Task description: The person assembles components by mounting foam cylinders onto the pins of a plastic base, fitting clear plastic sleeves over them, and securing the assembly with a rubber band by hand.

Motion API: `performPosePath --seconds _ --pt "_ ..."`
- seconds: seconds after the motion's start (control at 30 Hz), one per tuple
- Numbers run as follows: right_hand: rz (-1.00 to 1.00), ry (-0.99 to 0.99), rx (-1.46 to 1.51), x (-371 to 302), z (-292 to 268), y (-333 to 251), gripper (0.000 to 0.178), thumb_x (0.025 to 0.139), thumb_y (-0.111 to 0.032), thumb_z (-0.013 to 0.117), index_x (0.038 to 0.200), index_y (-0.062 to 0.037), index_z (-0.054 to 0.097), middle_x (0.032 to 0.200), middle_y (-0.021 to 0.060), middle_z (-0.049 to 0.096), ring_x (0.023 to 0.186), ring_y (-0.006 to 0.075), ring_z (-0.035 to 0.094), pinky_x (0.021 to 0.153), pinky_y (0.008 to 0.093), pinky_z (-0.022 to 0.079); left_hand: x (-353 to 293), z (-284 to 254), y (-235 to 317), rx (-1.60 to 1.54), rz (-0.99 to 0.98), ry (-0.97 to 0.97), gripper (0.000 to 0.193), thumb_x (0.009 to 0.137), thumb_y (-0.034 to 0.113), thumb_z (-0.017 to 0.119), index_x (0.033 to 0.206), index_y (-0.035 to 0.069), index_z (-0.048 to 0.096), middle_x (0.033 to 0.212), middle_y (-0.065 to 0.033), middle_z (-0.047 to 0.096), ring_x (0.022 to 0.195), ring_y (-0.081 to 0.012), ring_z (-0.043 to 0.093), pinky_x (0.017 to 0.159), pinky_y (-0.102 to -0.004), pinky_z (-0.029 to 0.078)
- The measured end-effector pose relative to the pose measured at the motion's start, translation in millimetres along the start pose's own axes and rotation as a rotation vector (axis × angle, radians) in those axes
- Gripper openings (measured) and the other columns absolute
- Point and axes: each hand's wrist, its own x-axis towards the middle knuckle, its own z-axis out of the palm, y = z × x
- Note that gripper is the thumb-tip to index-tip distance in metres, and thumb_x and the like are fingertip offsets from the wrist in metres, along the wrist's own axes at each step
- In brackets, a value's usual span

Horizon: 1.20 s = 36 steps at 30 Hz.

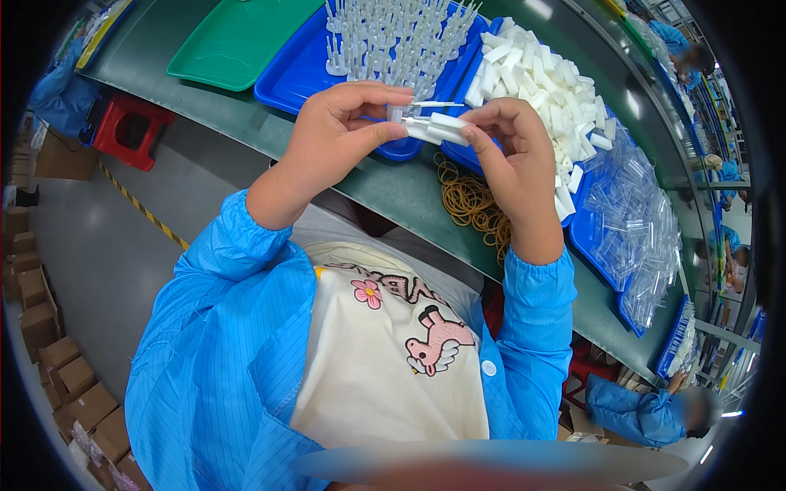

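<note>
My left hand (pixel 332 135) is closed, thumb and fingers pinching a clear plastic part with thin white prongs (pixel 438 104) that point to the right. In my right hand (pixel 524 155), the thumb and fingertips grip a white plastic sleeve (pixel 446 126) level with the part, against its prongs. Other white sleeves sit just below it on the same part; how far they are pushed on cannot be made out. Behind my hands, many similar pronged parts (pixel 385 49) stand upright in a blue tray (pixel 282 82). Loose white sleeves (pixel 540 82) are heaped to the right.
A tangle of tan rubber bands (pixel 471 196) lies on the green table (pixel 385 192) near its front edge. Clear plastic tubes (pixel 630 221) fill blue trays farther right. A green tray (pixel 237 49) is at back left. A red stool (pixel 131 127) stands on the floor; co-workers (pixel 643 409) sit at right.
</note>
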Motion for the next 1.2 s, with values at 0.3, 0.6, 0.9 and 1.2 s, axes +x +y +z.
performPosePath --seconds 0.3,0.6,0.9,1.2 --pt "-0.255 -0.041 -0.33 1 4 -1 0.017 0.085 -0.006 0.069 0.1 -0.0011 0.063 0.089 0.0075 0.068 0.084 0.0144 0.063 0.073 0.0289 0.05 -3 10 10 0.161 -0.038 -0.176 0.037 0.075 -0.012 0.07 0.11 0.001 0.067 0.118 -0.0124 0.061 0.096 -0.0149 0.064 0.078 -0.0243 0.057" --pt "-0.096 0.291 -0.607 12 -58 8 0.017 0.087 -0.011 0.066 0.102 -0.0027 0.066 0.089 0.0106 0.07 0.084 0.023 0.065 0.072 0.0332 0.05 5 -1 6 -0.178 -0.044 0.013 0.034 0.085 -0.004 0.067 0.118 -0.002 0.062 0.116 -0.0126 0.065 0.099 -0.014 0.064 0.081 -0.0241 0.055" --pt "-0.121 -0.027 -1.163 10 -40 14 0.023 0.077 -0.008 0.069 0.099 -0.0044 0.068 0.089 0.0129 0.068 0.087 0.0344 0.059 0.076 0.0427 0.049 0 -7 7 -0.269 -0.103 0.024 0.028 0.088 -0.003 0.064 0.115 -0.001 0.062 0.122 -0.0163 0.062 0.102 -0.0166 0.064 0.082 -0.0258 0.056" --pt "-0.255 -0.094 -1.022 11 -35 20 0.025 0.075 0.0 0.063 0.1 -0.0019 0.066 0.091 0.0152 0.064 0.086 0.0341 0.058 0.077 0.0434 0.05 -1 -6 6 -0.335 -0.101 0.004 0.03 0.088 -0.003 0.063 0.117 -0.001 0.06 0.124 -0.016 0.061 0.103 -0.0174 0.064 0.084 -0.0274 0.055"
